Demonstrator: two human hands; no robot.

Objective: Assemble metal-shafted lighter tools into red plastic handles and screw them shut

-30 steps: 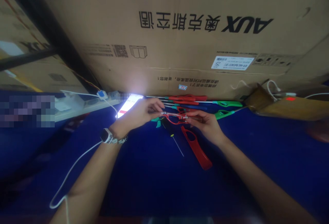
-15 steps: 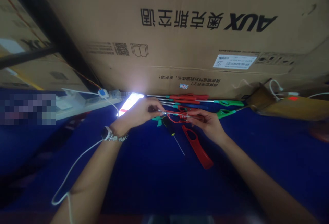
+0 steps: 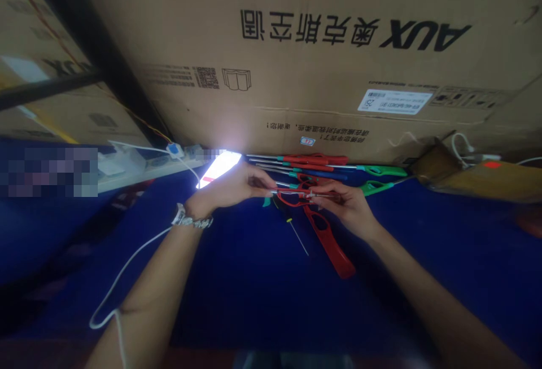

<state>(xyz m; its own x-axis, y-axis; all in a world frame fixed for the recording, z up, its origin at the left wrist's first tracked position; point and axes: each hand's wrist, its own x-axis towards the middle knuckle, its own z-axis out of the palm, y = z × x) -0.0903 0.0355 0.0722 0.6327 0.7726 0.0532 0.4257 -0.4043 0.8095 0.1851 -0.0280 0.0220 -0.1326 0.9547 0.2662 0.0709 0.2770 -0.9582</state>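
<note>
Between my two hands is a red long-neck lighter [image 3: 292, 194] with its inner parts partly exposed. My left hand [image 3: 237, 184], with a watch on the wrist, pinches its left end. The fingers of my right hand [image 3: 345, 205] close on its right end. Below them on the blue surface lie a separate red handle shell [image 3: 330, 242] and a screwdriver [image 3: 296, 233] with a dark handle and yellow ring. Just behind are several long-neck lighters with red handles [image 3: 317, 160] and green handles [image 3: 381, 171]. My fingers hide parts of the held lighter.
A large cardboard box [image 3: 296, 92] stands behind the blue tabletop [image 3: 271, 295]. A lit phone [image 3: 220, 168] leans beyond my left hand. A power strip [image 3: 148, 170] with cables lies at left, and a yellowish packet [image 3: 486, 180] at right.
The view has shifted slightly. Both hands keep their grip on the red lighter, which sits a little lower and nearer the loose handle shell.
</note>
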